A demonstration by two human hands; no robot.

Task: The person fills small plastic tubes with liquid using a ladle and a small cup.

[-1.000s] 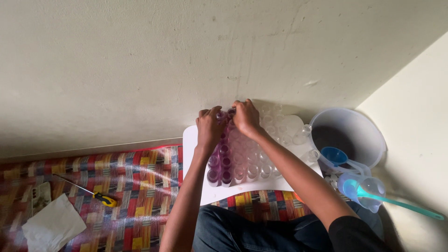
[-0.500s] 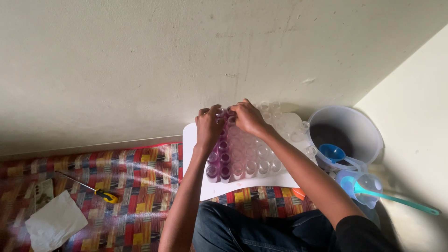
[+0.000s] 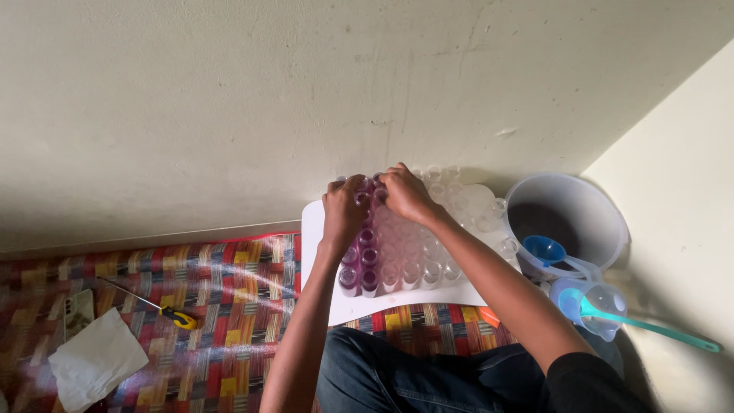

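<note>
Nearest, a white cloth (image 3: 95, 359) and a yellow-handled screwdriver (image 3: 172, 313) lie on the patterned floor mat (image 3: 222, 306). Beyond the person's knees sits a white tray (image 3: 317, 229) of small clear bottles (image 3: 413, 264) — its left rows hold purple liquid. At the tray's far edge, by the wall, the left hand (image 3: 344, 210) and right hand (image 3: 405, 191) meet, fingers curled around the end bottles, though the exact grip is partly hidden. To the right stands a bucket (image 3: 592, 210) with a blue funnel (image 3: 544, 248).

Hemmed in ahead by the wall (image 3: 306, 99), and on the right by the bucket (image 3: 567, 222) and jug (image 3: 592, 304). Open leftward across the patterned mat (image 3: 222, 268), past only a screwdriver (image 3: 157, 307) and cloth (image 3: 95, 359).
</note>
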